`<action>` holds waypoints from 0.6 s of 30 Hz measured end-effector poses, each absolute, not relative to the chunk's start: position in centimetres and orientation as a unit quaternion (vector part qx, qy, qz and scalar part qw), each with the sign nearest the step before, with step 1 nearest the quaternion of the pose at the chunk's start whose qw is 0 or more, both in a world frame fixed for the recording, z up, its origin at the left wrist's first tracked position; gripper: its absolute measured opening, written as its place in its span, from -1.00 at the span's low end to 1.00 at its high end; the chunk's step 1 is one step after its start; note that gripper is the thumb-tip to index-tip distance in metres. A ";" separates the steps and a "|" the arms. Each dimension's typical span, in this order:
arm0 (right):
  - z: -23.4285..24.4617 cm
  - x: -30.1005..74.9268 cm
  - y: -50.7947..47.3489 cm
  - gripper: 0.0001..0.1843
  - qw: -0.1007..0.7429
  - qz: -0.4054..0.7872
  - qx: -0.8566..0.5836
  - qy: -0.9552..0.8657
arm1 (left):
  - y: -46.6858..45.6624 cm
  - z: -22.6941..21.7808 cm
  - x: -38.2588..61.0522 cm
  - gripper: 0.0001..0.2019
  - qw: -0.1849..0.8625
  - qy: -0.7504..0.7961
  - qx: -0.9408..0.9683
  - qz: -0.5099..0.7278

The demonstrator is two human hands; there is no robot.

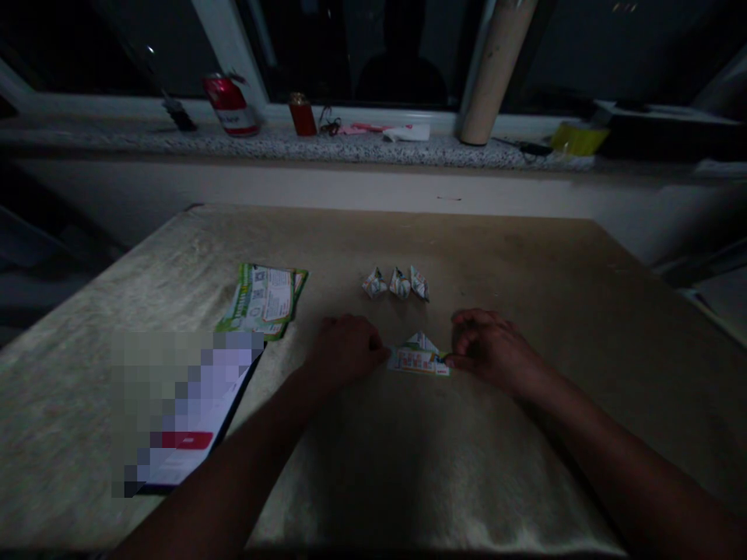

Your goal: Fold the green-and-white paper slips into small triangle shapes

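The paper (pixel 419 356), a small printed sheet folded into a flat strip with a peak on its far side, lies on the table (pixel 525 257) just in front of the person, between both hands. The left hand (pixel 344 350) is curled, its fingertips pinching the strip's left end. The right hand (pixel 493 346) is curled the same way and grips the right end. The fold in hand looks like a crease along the strip. To do it well, it seems best to keep both ends pressed flat to the table, line up the edges first, and only then run a fingertip along the crease.

Just beyond stand three folded pieces (pixel 397 283) in a row, touching. Flyers (pixel 265 299) lie to the left, and nearer, a screen (pixel 187 412). On the sill (pixel 350 148) stand a can (pixel 230 105), a lighter (pixel 302 115) and a roll (pixel 496 70).
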State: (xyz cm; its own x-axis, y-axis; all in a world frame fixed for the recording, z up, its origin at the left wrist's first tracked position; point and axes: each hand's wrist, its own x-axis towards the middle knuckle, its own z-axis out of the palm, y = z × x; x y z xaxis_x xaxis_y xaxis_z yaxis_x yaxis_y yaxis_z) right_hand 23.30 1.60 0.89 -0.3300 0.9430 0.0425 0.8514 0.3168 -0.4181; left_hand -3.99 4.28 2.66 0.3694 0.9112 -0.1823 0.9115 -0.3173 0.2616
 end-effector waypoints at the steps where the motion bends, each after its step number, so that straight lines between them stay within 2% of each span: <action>1: 0.7 23.4 1.7 -0.87 0.149 0.166 -0.554 -0.802 | 4.3 2.7 -4.0 -0.77 0.162 0.561 0.812 0.001; 3: 0.5 23.5 2.0 -0.89 0.168 0.176 -0.533 -0.810 | 4.3 2.6 -4.1 -0.78 0.166 0.559 0.813 0.010; 7: 0.1 23.1 2.2 -0.69 0.202 0.172 -0.496 -0.827 | 4.2 2.0 -4.2 -0.83 0.185 0.536 0.822 0.058; 10: 0.2 22.0 2.0 -0.61 0.201 0.152 -0.485 -0.837 | 3.9 1.6 -4.1 -0.82 0.188 0.511 0.833 0.095; 18: -0.3 20.1 2.0 -0.55 0.216 0.152 -0.457 -0.849 | 3.2 1.2 -3.2 -0.77 0.168 0.476 0.855 0.123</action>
State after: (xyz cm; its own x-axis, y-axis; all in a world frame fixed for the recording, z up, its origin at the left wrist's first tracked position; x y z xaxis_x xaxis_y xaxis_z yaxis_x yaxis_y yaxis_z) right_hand 20.06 2.03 -0.29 -0.4892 0.8417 0.2286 0.7103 0.5366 -0.4556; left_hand -3.18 3.23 1.20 0.5175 0.8543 0.0494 0.7716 -0.4908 0.4046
